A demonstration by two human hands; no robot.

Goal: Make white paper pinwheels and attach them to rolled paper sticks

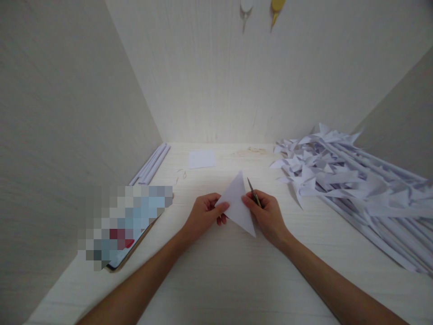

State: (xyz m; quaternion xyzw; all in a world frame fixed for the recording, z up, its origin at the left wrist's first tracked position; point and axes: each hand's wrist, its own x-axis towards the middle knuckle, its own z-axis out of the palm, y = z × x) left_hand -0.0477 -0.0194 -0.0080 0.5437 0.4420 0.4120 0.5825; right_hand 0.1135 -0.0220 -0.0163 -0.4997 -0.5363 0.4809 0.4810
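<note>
A white sheet of paper folded into a triangle (236, 198) is held above the table between my two hands. My left hand (207, 210) is closed on its left corner, thumb on top and fingers underneath. On the other edge, my right hand (267, 212) pinches the paper with its thumb. That same hand also grips a slim, pointed metal blade (251, 185), its tip directed away from me. The fingers cover its handle, so I cannot tell whether it is scissors or a knife.
A square white paper (202, 159) lies near the back wall. Rolled paper sticks (154, 164) are at the left, behind a phone-like device (135, 230), partly blurred. Paper pinwheels on sticks (324, 176) are piled at the right. Rubber bands (184, 174) and two wall hooks (277, 6) also show.
</note>
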